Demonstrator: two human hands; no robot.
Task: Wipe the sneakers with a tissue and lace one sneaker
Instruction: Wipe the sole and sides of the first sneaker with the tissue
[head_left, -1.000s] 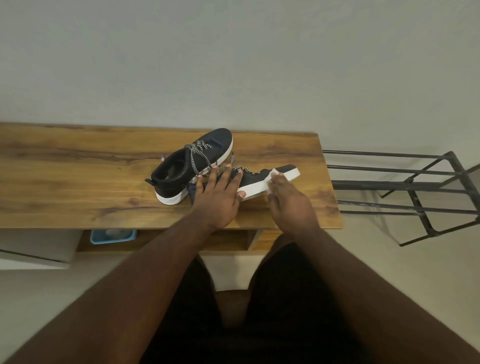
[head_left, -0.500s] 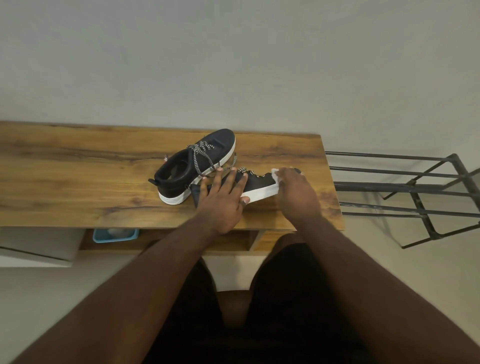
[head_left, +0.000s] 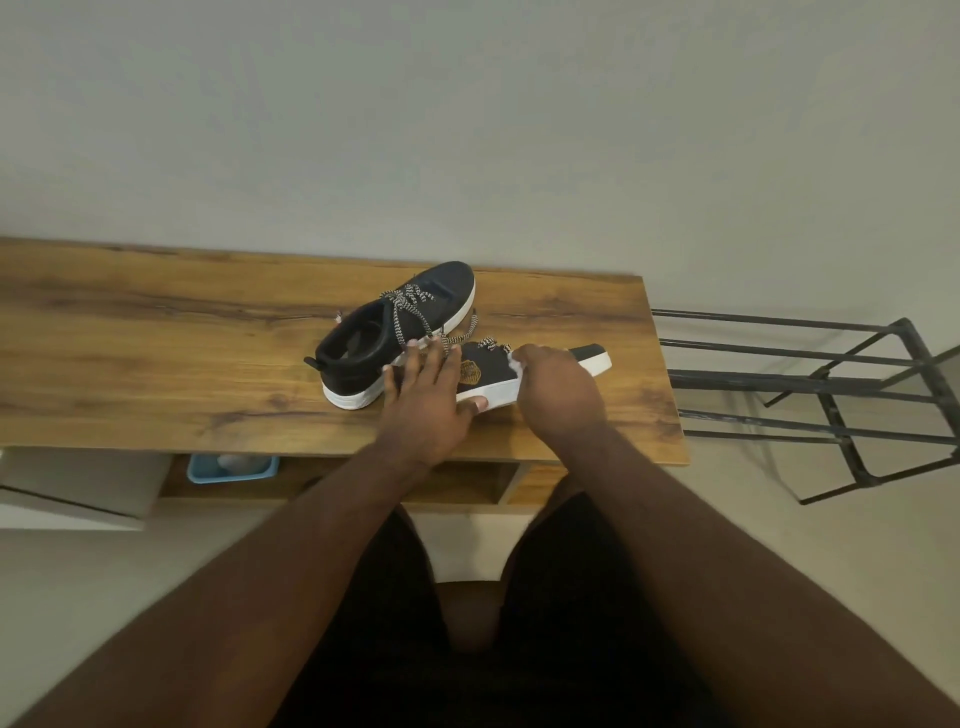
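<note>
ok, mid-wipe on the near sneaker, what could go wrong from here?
1. The near sneaker lies on its side, steadied only by the left hand; a hard stroke could skid it toward the table's right end.
2. Loose laces run beside the left fingertips and could snag.
3. Little tissue shows past the right hand, so it could bunch or tear.

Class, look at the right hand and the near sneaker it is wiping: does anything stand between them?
Only the tissue, which the right hand grips and presses against the near sneaker. No obstacle shows. The left hand rests flat on the sneaker's heel end, beside the right hand, not in its path.
</note>
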